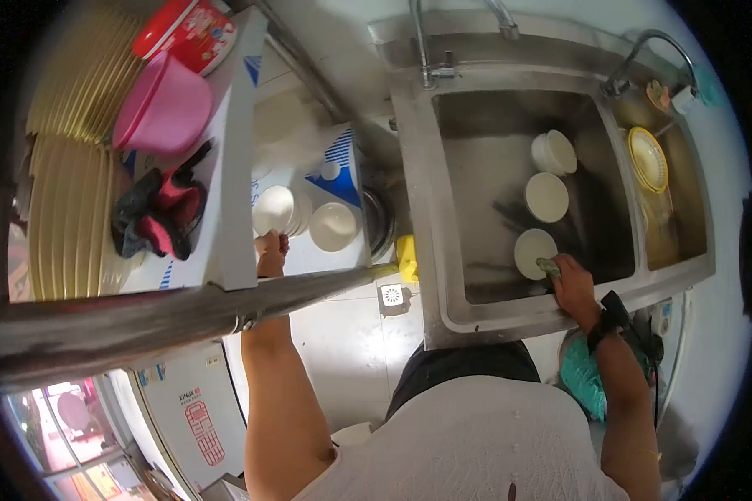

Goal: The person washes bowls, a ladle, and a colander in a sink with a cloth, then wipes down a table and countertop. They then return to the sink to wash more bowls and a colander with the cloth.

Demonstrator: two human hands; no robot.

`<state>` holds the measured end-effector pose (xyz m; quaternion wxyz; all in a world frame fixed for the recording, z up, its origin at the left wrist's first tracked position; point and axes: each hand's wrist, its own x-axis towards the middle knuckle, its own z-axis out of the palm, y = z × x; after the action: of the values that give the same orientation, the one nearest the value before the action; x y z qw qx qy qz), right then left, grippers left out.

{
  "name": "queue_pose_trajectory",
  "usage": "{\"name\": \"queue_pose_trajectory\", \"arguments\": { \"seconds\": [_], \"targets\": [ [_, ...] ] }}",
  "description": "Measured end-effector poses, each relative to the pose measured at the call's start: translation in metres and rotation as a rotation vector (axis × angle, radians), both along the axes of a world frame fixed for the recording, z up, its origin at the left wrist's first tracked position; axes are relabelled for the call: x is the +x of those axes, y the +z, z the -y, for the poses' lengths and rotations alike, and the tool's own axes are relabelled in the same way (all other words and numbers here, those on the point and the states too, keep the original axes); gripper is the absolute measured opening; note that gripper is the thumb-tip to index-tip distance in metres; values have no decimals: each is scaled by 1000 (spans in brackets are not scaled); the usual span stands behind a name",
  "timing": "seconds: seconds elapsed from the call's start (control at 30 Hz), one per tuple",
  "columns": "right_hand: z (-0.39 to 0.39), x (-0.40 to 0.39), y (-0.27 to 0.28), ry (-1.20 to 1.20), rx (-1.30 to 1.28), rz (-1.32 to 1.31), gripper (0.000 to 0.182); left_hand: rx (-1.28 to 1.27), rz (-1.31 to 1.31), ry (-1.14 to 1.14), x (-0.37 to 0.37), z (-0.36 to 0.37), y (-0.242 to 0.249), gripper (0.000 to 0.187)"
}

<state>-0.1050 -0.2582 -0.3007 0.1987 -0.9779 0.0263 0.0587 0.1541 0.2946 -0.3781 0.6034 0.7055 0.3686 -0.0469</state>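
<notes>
My left hand reaches onto the lower shelf at the left, its fingers closed at the rim of a stack of white bowls. Another white bowl stands just right of that stack. Over the large steel sink, my right hand is closed on a greenish cloth. The cloth touches the rim of the nearest white bowl in the sink. Farther back in the same basin are a second white bowl and a small stack of white bowls.
A metal pole crosses before the shelf. The upper shelf holds a pink tub, dark-and-red gloves and stacked trays. Faucets rise behind the sink. A yellow-rimmed basket sits in the right basin.
</notes>
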Motion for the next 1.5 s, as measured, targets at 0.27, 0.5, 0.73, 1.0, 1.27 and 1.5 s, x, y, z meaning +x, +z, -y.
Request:
{"name": "queue_pose_trajectory", "arguments": {
  "seconds": [0.27,0.5,0.73,1.0,1.27,1.5],
  "targets": [
    [25,15,-27,-252,336,-109,45,-239,35,67,3,-24,-44,30],
    [115,116,-76,-499,339,-206,57,-282,171,0,-163,52,-1,24],
    [179,151,-205,-630,381,-480,80,-36,-217,-65,-289,144,107,23],
    [118,166,-177,-328,-77,-177,34,-273,130,-537,-217,327,171,20],
    [98,200,-104,265,-232,-76,28,-461,-79,-689,-165,438,116,19],
    [102,189,-141,34,-20,-58,47,-353,-241,-656,-171,443,73,21]
  ]
}}
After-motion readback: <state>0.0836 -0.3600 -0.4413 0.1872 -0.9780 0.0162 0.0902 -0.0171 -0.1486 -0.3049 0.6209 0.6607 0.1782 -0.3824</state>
